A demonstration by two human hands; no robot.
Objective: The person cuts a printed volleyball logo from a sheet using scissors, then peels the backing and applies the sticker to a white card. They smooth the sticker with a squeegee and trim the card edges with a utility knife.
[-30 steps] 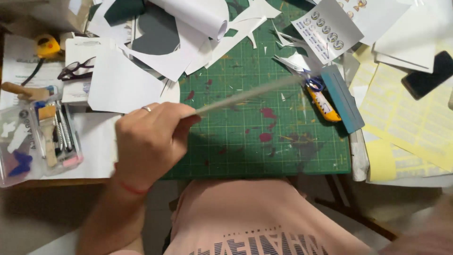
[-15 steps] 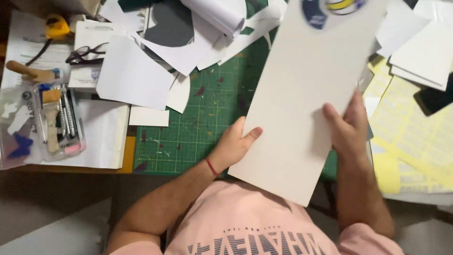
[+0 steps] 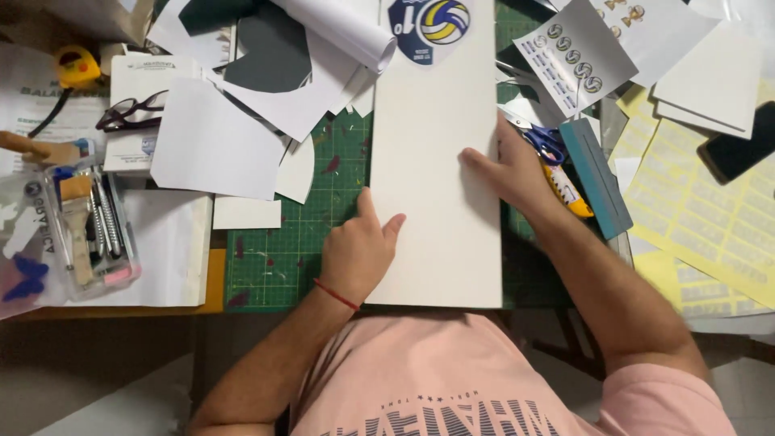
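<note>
We see a matt white card sheet (image 3: 436, 202), smooth, stiff-looking, under both hands. Cutting mat (image 3: 282, 250) is green rubbery plastic w/ paint stains, dull finish. Paper offcuts (image 3: 214, 149) matt white. Scissors (image 3: 545, 144): blue plastic handles. Storage box (image 3: 77, 234) clear glossy plastic. Sticker sheets (image 3: 710, 226) yellow paper, slight sheen.

A long white board (image 3: 436, 161) lies flat and lengthwise on the green cutting mat (image 3: 282, 250), its near end at the mat's front edge. A sticker with a volleyball (image 3: 428, 23) sits at its far end, apparently stuck on, partly cut off by the frame.
</note>
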